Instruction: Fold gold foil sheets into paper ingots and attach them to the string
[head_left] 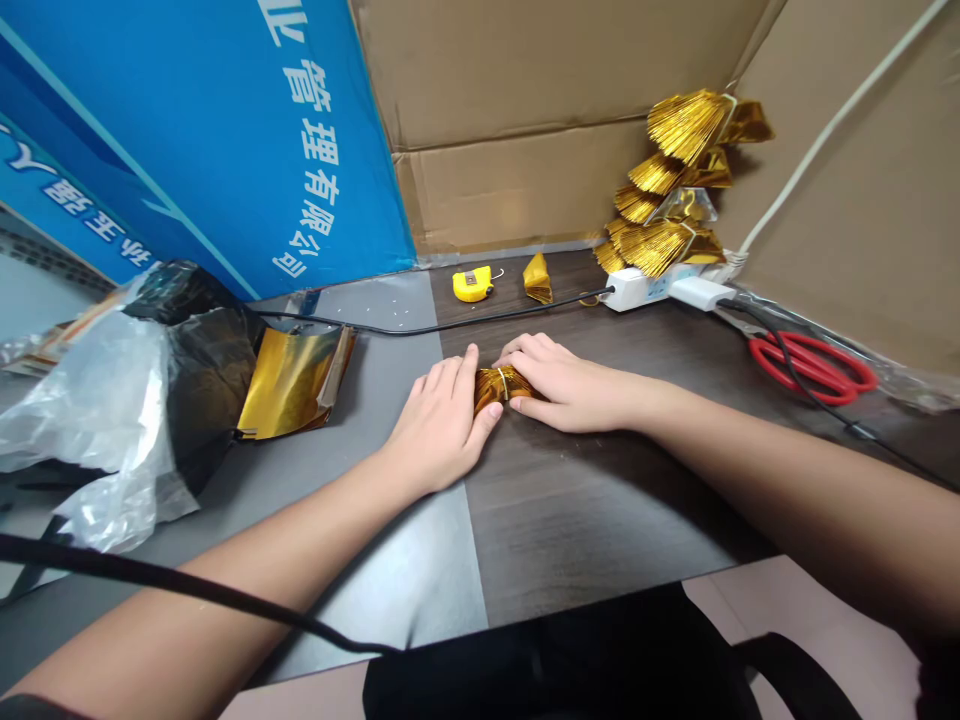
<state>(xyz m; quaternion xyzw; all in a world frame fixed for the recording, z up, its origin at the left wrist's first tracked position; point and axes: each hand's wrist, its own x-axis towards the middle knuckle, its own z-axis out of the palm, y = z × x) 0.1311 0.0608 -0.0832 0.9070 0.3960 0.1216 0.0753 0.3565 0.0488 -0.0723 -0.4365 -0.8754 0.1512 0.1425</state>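
A small pleated bundle of gold foil paper (491, 384) lies on the dark wood-grain table, bound round its middle by a pale band (504, 384). My left hand (439, 420) holds the bundle's left end between thumb and fingers. At the right end, my right hand (562, 385) grips it the same way, fingertips over the far side and thumb on the near side. Both palms partly hide the ends of the bundle.
Banded gold paper fans (660, 240) are stacked at the back right by a white power strip (637, 290). Red-handled scissors (814, 368), a yellow tape measure (472, 285) and a folded gold piece (537, 278) lie nearby. Gold sheets (289, 385) and a plastic bag (97, 390) sit left.
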